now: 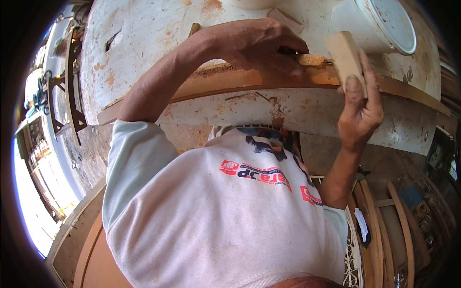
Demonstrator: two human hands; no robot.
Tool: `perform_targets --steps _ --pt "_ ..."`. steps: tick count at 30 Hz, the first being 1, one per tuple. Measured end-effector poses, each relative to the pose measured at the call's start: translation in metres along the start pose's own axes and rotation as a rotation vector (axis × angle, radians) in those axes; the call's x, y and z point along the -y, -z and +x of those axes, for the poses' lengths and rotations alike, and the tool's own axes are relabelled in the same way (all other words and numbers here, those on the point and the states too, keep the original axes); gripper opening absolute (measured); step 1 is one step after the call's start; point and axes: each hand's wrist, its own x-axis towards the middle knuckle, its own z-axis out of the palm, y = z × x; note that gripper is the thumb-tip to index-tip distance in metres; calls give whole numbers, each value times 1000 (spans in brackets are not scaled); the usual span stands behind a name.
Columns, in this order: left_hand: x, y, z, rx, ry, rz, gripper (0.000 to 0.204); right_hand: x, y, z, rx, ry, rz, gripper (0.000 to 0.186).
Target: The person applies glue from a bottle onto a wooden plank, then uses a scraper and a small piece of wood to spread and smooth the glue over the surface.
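A long, narrow wooden board (225,79) runs across the bench in front of me, its face orange-brown and rough in places. My left hand (261,45) bends over its top edge, thumb on the near side and fingers curled on the far side. Just right of those fingers, a small yellowish wood piece (312,60) lies along the board's top. Raised at the right, my right hand (359,113) grips a pale rectangular wooden block (346,60) between thumb and fingers. The block is tilted and slightly blurred, its lower part close to the board.
A white plastic bucket (370,26) lies tipped behind the block on the stained white bench (139,38). Another wood offcut (285,20) sits at the back, and a small stick (194,29) stands behind my left forearm. Curved wooden pieces (401,230) lean at the lower right.
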Motion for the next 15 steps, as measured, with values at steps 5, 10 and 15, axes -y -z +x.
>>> perform_targets --steps 5,10,15 --pt "14 -2 -15 -152 -72 -21 41 -54 -26 16 -234 84 -119 51" --pt "28 -8 -23 -255 -113 -48 54 -55 -29 9 -221 231 -251 51" --pt "32 -3 -23 -173 -52 -207 49 -53 -31 1 -194 234 -363 51"
